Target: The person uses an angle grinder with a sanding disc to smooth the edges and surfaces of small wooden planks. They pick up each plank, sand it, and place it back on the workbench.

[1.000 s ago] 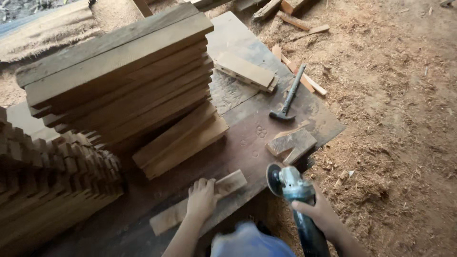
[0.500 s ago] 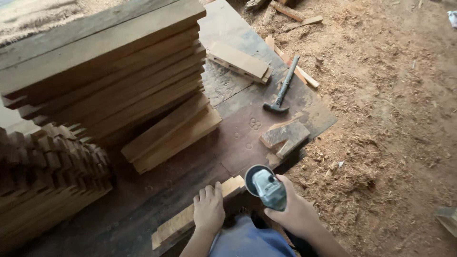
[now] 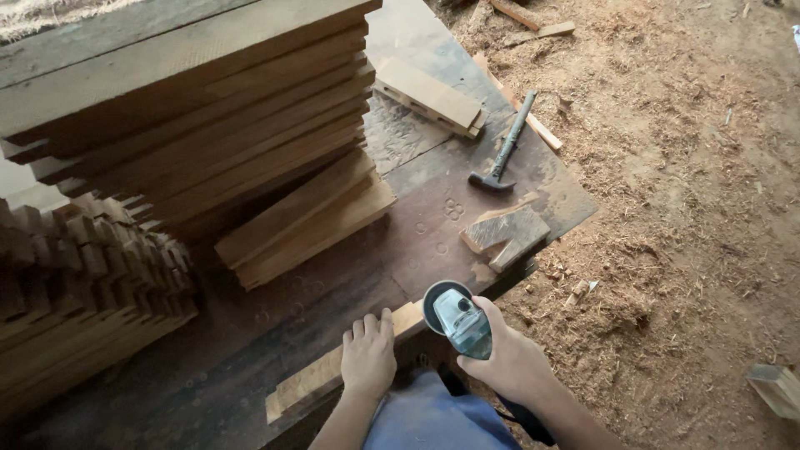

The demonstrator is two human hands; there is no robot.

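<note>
Your left hand lies flat, fingers spread, pinning the wooden strip at the near edge of the worktop so it can't shift. Your right hand wraps closed round the angle grinder, its disc at the strip's end. A hammer lies well apart.

Bare bench between plank stack, hammer and offcut.

The tall stack of long brown wooden planks runs off the left edge, and the grey angle grinder's disc is hidden beneath its guard.
</note>
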